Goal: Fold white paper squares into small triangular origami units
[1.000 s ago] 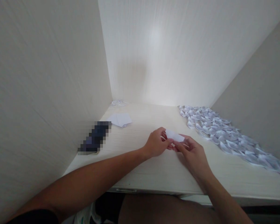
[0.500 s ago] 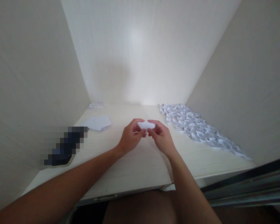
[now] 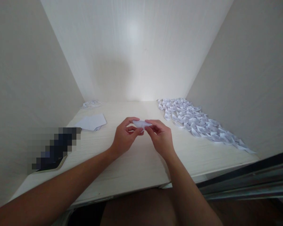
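Note:
A small folded piece of white paper (image 3: 141, 123) is held over the middle of the desk, pinched from both sides. My left hand (image 3: 125, 135) grips its left end between thumb and fingers. On the right end, my right hand (image 3: 160, 135) is closed in the same kind of pinch. Parts of the paper are hidden behind my fingertips. To the right lies a long spread of small folded white paper pieces (image 3: 191, 121), overlapping one another. Flat sheets of white paper (image 3: 91, 121) lie in a loose stack to the left.
White strips of paper (image 3: 91, 104) sit in the far left corner of the desk (image 3: 132, 172). A dark, pixelated object (image 3: 58, 147), perhaps a phone, rests along the left wall. Pale walls close in the desk at the back and both sides.
The camera view has shifted slightly. Both hands still pinch the folded paper, which now appears tilted differently, with a crease showing in its middle.

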`<action>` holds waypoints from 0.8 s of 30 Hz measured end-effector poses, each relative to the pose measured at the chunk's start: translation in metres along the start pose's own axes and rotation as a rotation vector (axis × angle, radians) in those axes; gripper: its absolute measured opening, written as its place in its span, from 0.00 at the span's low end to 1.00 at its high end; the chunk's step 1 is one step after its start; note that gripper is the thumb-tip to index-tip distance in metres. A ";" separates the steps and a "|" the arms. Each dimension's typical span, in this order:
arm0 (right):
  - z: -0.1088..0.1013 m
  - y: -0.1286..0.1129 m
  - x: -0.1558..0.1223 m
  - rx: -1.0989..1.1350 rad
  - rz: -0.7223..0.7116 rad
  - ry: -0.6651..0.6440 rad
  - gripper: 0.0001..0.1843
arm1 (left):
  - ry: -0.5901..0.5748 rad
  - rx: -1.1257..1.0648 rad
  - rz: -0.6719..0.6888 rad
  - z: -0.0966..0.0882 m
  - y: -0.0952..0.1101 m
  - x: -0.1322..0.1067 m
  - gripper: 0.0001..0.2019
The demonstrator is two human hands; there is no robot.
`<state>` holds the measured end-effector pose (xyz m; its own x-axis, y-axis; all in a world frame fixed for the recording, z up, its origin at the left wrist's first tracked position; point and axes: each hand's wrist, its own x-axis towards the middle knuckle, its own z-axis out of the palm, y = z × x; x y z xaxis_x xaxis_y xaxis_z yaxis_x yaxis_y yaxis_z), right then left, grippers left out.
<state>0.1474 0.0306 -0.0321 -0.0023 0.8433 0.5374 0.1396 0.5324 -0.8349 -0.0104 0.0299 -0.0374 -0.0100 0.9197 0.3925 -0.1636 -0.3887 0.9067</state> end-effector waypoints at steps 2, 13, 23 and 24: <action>0.000 0.000 -0.001 0.007 -0.018 0.000 0.10 | -0.007 -0.004 0.004 0.000 0.000 0.000 0.19; 0.001 -0.003 0.003 0.231 0.247 -0.059 0.09 | -0.055 -0.012 0.005 0.001 0.004 -0.002 0.18; 0.000 -0.002 0.001 0.203 0.124 -0.060 0.05 | -0.109 -0.033 -0.042 -0.001 0.004 0.000 0.14; -0.001 -0.003 0.001 0.178 0.109 -0.063 0.04 | -0.106 -0.018 -0.035 -0.001 0.005 0.000 0.13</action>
<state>0.1482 0.0297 -0.0295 -0.0591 0.8965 0.4390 -0.0349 0.4377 -0.8985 -0.0120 0.0281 -0.0332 0.1005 0.9211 0.3761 -0.1792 -0.3550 0.9175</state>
